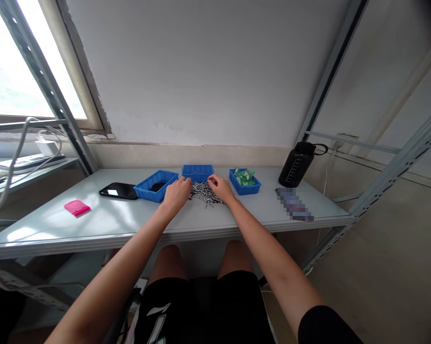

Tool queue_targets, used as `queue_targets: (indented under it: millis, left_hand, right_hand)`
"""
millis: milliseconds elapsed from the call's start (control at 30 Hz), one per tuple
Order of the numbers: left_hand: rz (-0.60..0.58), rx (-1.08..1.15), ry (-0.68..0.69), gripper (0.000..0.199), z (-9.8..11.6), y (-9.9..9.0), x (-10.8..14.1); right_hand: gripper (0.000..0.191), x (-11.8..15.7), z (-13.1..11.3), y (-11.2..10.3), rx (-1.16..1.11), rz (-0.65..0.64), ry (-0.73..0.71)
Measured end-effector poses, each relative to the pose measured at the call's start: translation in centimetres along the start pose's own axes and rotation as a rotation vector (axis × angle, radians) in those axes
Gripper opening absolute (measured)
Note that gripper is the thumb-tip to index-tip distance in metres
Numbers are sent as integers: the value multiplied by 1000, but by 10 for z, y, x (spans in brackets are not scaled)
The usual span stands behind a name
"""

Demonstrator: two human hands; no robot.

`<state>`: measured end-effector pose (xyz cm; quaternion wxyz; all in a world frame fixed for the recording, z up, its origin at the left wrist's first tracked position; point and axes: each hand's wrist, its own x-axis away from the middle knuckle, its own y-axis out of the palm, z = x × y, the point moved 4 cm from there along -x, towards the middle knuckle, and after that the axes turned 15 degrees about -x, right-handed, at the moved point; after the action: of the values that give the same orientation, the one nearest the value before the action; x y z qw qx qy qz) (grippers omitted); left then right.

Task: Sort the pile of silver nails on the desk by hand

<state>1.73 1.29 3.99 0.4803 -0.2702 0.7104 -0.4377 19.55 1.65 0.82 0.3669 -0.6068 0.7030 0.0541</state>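
A loose pile of thin silvery metal pieces, like screws or pins [205, 193], lies on the table between my hands. My left hand [178, 192] is at the pile's left side with its fingers curled and closed; what they hold, if anything, is hidden. At the pile's upper right, my right hand [220, 187] has thumb and forefinger pinched together; anything between them is too small to name. Just beyond both hands stands a blue bin [197, 170]. Left of it, another blue bin [142, 191] contains small dark pieces [157, 186].
At the right, a third blue bin [249, 189] holds green-and-white packets [245, 177]. A black bottle [294, 167] stands near a blurred flat item [294, 204]. A black phone [118, 190] and a pink item [77, 208] lie left. Metal shelf posts [330, 76] flank the table [125, 222].
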Motion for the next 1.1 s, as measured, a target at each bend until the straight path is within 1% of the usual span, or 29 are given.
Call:
queue_targets:
  millis: [67,133,233,367,533,633,767,900,1100]
  left_hand:
    - [20,64,44,26,9,4,-15]
    - [49,140,81,23,13,8,-26]
    - [95,262,139,22,12,16,-32]
    - [154,382,163,25,7,28,-27]
    - [176,455,185,25,9,36,-21]
    - [176,474,186,26,11,36,-19]
    - [162,480,201,26,12,35,-19]
    - [166,486,167,28,7,32,-18]
    - [109,512,157,28,7,31,-17]
  right_hand:
    - [20,-3,-5,3,3,-53,-21]
    - [18,-8,-11,4,4,-110,-42]
    - [16,-15,-18,5,3,-152,-67]
    - [20,-13,-19,8,-11,-143,-76]
    - [24,0,-7,9,-41,-116,-36]
    - [25,3,-2,6,-65,-113,-2]
    - [26,3,-4,6,-86,-123,14]
    - [27,3,-6,6,-102,-118,29]
    - [25,3,-4,4,-144,-107,57]
